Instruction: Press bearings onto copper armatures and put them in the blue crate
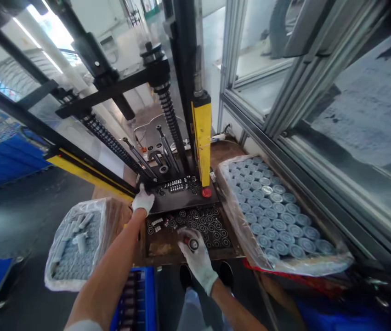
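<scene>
My left hand (143, 201), in a white glove, rests at the left end of the black base (181, 200) of a press. Its fingers look stretched out over the corner, with no object visible in them. My right hand (197, 259), also gloved, is closed on a small round bearing (193, 244) with a dark ring and a pale centre. It is above the front of a wooden tray (161, 249), where many loose bearings (212, 227) lie. Rows of shiny small parts (177, 185) stand on the press base, beside a red button (206, 192).
At right, a plastic-lined box (333, 262) holds grey round parts. Another lined box (52, 276) with grey cylinders stands at left. A blue crate (150, 299) is below. Yellow bars (202, 138) and black columns flank the press, and a metal-framed partition (267, 128) runs along the right.
</scene>
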`<state>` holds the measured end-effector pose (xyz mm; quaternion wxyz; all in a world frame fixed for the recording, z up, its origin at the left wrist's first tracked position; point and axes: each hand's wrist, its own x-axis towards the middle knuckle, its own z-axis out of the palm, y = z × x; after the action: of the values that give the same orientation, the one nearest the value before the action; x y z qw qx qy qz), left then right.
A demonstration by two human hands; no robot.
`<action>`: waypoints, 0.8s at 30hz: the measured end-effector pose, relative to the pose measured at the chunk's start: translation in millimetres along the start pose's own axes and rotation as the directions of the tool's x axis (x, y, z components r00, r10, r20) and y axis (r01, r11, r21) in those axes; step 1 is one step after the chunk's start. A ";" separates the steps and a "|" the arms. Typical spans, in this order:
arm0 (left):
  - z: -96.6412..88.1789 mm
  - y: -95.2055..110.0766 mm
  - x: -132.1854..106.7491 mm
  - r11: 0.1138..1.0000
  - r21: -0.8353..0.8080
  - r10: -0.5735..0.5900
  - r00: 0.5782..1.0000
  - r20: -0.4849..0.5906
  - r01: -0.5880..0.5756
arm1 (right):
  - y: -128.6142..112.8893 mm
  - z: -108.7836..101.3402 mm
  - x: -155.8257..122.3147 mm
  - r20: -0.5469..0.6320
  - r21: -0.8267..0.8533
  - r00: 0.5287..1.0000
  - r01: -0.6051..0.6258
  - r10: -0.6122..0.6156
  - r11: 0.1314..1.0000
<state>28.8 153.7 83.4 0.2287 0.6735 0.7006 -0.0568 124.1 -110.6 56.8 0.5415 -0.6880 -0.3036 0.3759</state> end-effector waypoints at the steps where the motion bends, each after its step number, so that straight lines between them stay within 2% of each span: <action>1: -1.3 2.2 5.4 0.999 -0.039 -0.004 1.000 0.005 0.004 | 2.4 -0.3 0.7 0.003 -0.001 1.000 0.004 -0.004 1.000; 5: -1.4 13.4 24.2 0.972 -0.233 0.016 1.000 0.014 -0.012 | 4.2 -0.7 1.3 0.006 -0.042 0.998 0.062 -0.062 0.997; 7: 2.3 14.6 23.5 0.966 -0.258 0.018 1.000 -0.018 -0.022 | 1.4 -1.0 0.9 0.024 -0.062 0.996 0.085 -0.084 0.994; 11: 12.2 2.9 -4.0 0.982 -0.191 -0.015 0.999 -0.030 0.009 | -3.8 -1.0 2.0 0.038 -0.071 0.995 0.091 -0.088 0.993; 15: 21.6 -2.6 -28.5 0.991 -0.107 0.077 0.997 -0.020 -0.078 | -2.0 0.0 7.2 0.040 -0.120 0.996 0.086 -0.081 0.989; 21: 29.1 23.1 -14.6 0.981 -0.017 0.194 0.981 -0.013 -0.194 | -1.6 -2.7 13.9 0.047 -0.107 0.998 0.034 -0.029 0.994; 24: 31.5 18.0 -14.0 0.973 -0.007 0.229 0.973 -0.006 -0.229 | -6.7 -4.5 17.0 0.021 -0.045 1.000 -0.017 0.018 0.999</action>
<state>53.8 130.2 65.1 0.2348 0.7492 0.6189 -0.0256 136.9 -97.3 60.7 0.5195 -0.6984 -0.3118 0.3810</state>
